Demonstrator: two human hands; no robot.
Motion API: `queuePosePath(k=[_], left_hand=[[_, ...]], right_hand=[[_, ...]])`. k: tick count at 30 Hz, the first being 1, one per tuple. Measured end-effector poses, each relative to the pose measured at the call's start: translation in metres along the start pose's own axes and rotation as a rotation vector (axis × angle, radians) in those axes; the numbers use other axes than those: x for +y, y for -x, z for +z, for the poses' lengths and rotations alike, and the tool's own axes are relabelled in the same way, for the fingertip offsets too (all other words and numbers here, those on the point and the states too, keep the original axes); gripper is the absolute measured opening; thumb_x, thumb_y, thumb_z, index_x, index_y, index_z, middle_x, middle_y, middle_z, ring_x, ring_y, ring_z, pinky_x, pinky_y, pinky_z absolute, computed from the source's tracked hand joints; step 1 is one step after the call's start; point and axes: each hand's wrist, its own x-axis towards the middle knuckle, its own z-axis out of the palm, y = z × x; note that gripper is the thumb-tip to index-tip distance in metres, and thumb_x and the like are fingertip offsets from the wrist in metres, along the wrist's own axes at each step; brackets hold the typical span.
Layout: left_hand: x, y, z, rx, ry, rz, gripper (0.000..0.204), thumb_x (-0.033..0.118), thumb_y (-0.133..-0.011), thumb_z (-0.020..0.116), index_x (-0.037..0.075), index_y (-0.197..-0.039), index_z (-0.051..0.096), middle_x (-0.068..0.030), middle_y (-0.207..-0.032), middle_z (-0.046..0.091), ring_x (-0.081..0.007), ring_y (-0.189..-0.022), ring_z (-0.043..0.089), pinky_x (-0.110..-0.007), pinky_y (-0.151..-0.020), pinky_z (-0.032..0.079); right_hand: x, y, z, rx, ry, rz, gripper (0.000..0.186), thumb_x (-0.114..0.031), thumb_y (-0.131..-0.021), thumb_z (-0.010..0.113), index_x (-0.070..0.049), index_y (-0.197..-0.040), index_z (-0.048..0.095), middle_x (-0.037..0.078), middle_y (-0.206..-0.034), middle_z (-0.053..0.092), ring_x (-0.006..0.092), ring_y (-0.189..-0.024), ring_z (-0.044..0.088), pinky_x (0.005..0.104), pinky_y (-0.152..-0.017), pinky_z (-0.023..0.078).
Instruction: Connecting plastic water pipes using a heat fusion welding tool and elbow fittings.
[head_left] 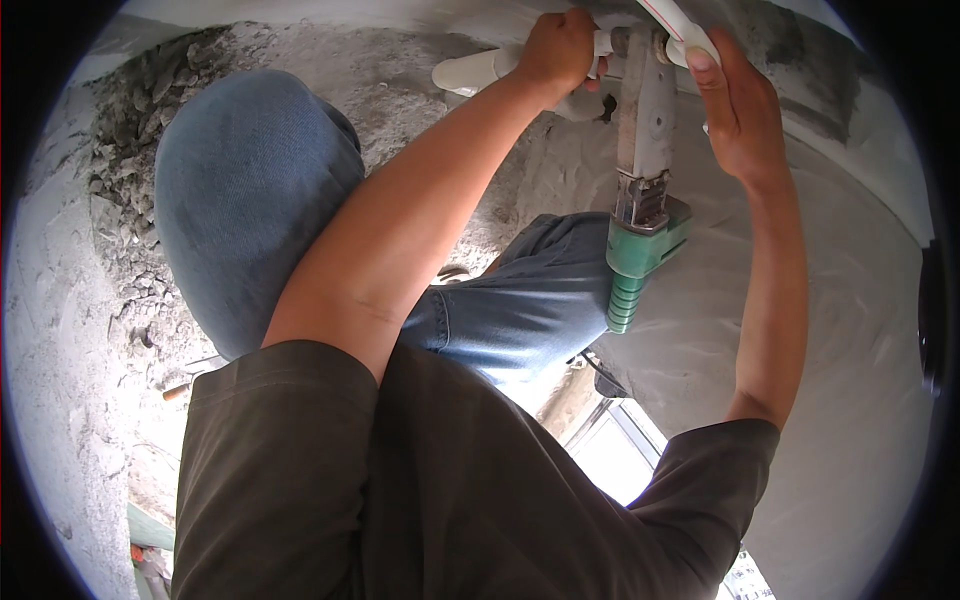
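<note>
A pipe fusion welder stands upright in front of me, its grey metal heating plate above a green handle beside my jeans-clad leg. My left hand is closed around a white plastic pipe fitting, which meets the die on the plate's left side. On the other side, my right hand grips a white pipe with a red stripe, thumb pressed near its end by the right die. Left of my left wrist, a white pipe end sticks out; whether it joins the held fitting is hidden.
Broken rubble lies along the rough floor at the left. A smooth grey plastered surface curves along the right. My bent knee is close to my left forearm. A bright window-like frame shows below.
</note>
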Motion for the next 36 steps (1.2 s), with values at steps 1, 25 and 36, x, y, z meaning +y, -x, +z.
queuePosePath(k=[1,25,36], left_hand=[[0.001,-0.002,0.001,0.001,0.001,0.001,0.054,0.041,-0.095,0.039,-0.004,-0.12,0.056,-0.0211,-0.108,0.062,-0.0338,-0.089,0.062,-0.045,-0.068,0.054],[-0.004,-0.015,0.006,0.026,-0.076,0.098,0.045,0.036,-0.099,0.039,-0.005,-0.093,0.058,-0.0161,-0.069,0.06,-0.0245,-0.052,0.058,-0.039,-0.044,0.046],[-0.015,-0.021,-0.001,-0.014,0.063,0.169,0.045,0.037,-0.1,0.038,-0.001,-0.088,0.058,-0.0094,-0.064,0.056,-0.0206,-0.05,0.053,-0.036,-0.042,0.042]], right_hand=[[0.001,-0.001,0.0,0.034,0.011,-0.061,0.05,-0.053,-0.104,0.035,-0.006,-0.108,0.053,0.013,-0.07,0.049,0.0284,-0.063,0.05,0.0373,-0.061,0.042],[0.007,0.0,-0.006,0.04,-0.01,-0.042,0.046,-0.048,-0.105,0.038,-0.006,-0.114,0.054,0.011,-0.072,0.049,0.0233,-0.065,0.046,0.0336,-0.063,0.041],[0.005,-0.002,-0.012,-0.074,0.006,0.127,0.044,-0.047,-0.105,0.039,-0.007,-0.114,0.056,0.011,-0.082,0.058,0.024,-0.074,0.053,0.0349,-0.072,0.046]])
